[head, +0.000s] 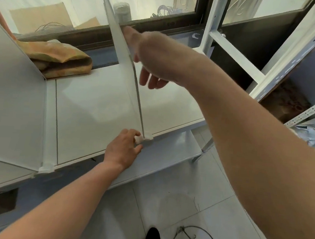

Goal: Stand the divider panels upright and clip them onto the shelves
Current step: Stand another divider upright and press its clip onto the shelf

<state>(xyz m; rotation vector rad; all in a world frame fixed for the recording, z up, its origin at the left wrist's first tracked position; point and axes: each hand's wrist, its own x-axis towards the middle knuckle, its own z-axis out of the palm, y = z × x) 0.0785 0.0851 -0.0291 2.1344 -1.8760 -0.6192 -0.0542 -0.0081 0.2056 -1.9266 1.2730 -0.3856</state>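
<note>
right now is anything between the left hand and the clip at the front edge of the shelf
Nothing visible does. The left hand has its fingertips already at the white clip under the upright divider panel, on the shelf front edge.

Right hand (154,62) blurred, thumb hidden behind the upright divider panel (121,45); panel's top cut off by the edge. White clip (147,136) partly covered by left-hand fingers (137,136).

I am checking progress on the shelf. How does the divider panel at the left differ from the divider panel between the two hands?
The left divider panel stands free, untouched; the middle divider panel is steadied by the right hand near its top edge. The left panel's front clip sits alone on the shelf edge; the left hand is at the middle panel's clip. Both are white and upright.
</note>
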